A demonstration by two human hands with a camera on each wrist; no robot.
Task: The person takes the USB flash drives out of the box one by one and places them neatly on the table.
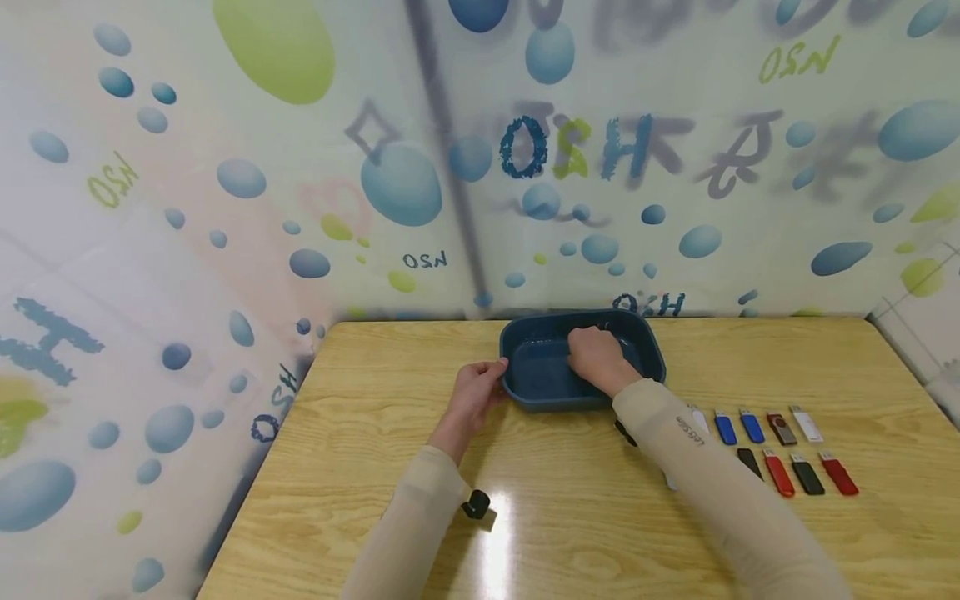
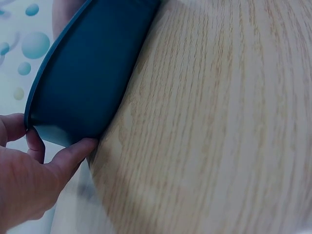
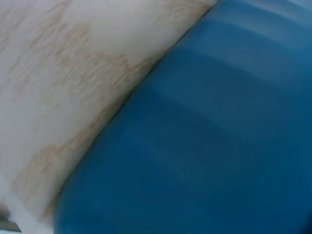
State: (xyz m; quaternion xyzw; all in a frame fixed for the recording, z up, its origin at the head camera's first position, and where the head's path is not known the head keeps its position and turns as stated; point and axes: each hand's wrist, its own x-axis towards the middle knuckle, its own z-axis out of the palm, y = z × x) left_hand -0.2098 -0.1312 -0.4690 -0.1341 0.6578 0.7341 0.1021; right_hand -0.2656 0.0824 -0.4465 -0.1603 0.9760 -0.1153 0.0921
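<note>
A dark blue plastic basin (image 1: 543, 400) sits on the table near the wall. At its left end my left hand (image 1: 476, 390) grips the basin, thumb and fingers on the rim and outer wall; in the left wrist view that hand (image 2: 34, 175) holds the end of the basin (image 2: 92, 73). My right hand (image 1: 597, 357) reaches down inside the basin with its fingers curled. Its fingertips are hidden, and I cannot tell whether it holds anything. Close up, the basin's outer wall (image 3: 195, 146) fills most of the right wrist view.
Two rows of USB sticks lie right of the basin, including a blue one (image 1: 752, 426), a white one (image 1: 807, 424), a red one (image 1: 838, 474) and a black one (image 1: 807, 475). My right sleeve (image 1: 697, 458) covers part of the rows. A patterned wall (image 1: 525, 275) borders the wooden table (image 1: 562, 517).
</note>
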